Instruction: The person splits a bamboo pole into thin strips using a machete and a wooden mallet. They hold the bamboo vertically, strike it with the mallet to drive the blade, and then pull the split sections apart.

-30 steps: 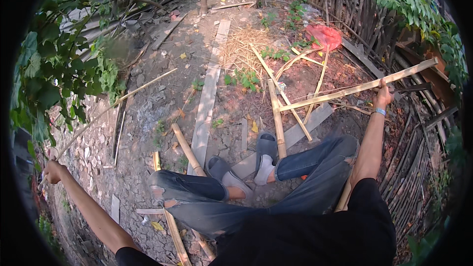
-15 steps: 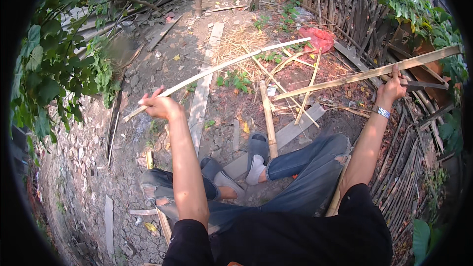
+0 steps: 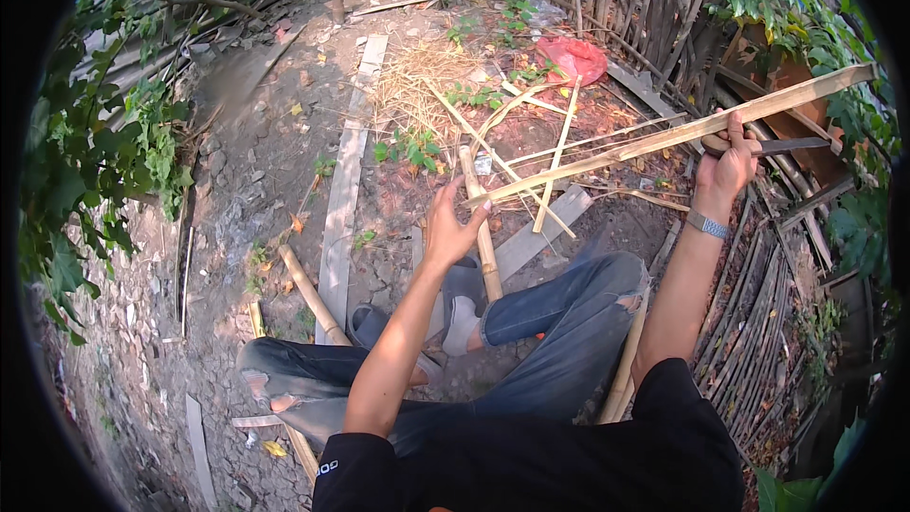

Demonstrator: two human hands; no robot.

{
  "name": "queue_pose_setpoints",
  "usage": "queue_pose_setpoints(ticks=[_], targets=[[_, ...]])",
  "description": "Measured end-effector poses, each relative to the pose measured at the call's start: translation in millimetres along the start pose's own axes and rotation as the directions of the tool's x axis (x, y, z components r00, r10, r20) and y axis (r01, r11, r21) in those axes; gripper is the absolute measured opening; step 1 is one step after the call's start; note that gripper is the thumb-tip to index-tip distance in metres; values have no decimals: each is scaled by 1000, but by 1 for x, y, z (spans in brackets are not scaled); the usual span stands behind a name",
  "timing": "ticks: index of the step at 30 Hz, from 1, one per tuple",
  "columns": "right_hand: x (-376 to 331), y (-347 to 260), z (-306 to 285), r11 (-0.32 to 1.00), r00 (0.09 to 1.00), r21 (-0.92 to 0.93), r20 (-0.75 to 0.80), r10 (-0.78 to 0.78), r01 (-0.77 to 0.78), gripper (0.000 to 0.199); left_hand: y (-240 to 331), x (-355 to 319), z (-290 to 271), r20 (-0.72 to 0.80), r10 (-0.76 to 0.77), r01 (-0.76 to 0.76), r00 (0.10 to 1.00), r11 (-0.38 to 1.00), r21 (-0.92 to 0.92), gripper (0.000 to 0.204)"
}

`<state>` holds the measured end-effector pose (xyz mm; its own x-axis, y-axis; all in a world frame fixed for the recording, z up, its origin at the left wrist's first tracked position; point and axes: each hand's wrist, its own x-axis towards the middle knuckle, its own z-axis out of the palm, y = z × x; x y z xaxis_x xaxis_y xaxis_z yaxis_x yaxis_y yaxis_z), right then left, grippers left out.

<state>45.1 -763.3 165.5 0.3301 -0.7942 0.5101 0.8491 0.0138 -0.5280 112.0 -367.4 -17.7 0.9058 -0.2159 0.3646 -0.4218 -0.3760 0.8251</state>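
Observation:
My right hand (image 3: 728, 166), with a metal-banded watch at its wrist, is closed around a knife (image 3: 796, 145) with a wooden handle. The same hand also holds a long split bamboo strip (image 3: 654, 140), its extended index finger against the strip. The strip slopes down toward my left hand (image 3: 449, 228). Thumb and fingers there are apart, on either side of the strip's near end; whether they press on it is hard to tell. Beneath that end a round bamboo pole (image 3: 483, 246) leans by my feet.
Thin bamboo strips (image 3: 557, 156) lie crossed on the ground ahead, near a red plastic bag (image 3: 573, 59) and straw (image 3: 417, 76). A long board (image 3: 343, 190) lies left of centre. Another pole (image 3: 313, 294) rests by my left knee. Stacked sticks (image 3: 758, 308) and a stick fence border the right.
My left hand has let go of the thin bamboo strip and moved right, to the end of the thicker one. My right hand still holds the knife and that thicker strip. The view has shifted slightly.

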Motion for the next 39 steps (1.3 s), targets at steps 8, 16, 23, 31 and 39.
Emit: queue_pose_setpoints(ticks=[8,16,23,31,39], targets=[[-76,59,115,951,943,115,208,259,-287,22,37,44,-26,258,221,-267,940,951,157,50],[-167,48,69,708,870,-704,310,383,-60,30,21,70,-148,183,-8,-81,983,877,474,33],[-286,6,21,334,449,-922,386,805,194,45,24,90,-220,188,-228,45,956,741,670,28],[-299,23,111,398,140,-614,644,752,682,48,51,67,-191,227,-246,-45,942,578,815,18],[-128,129,6,-238,565,-679,309,765,694,47,41,37,-347,74,1,-71,997,324,943,12]])
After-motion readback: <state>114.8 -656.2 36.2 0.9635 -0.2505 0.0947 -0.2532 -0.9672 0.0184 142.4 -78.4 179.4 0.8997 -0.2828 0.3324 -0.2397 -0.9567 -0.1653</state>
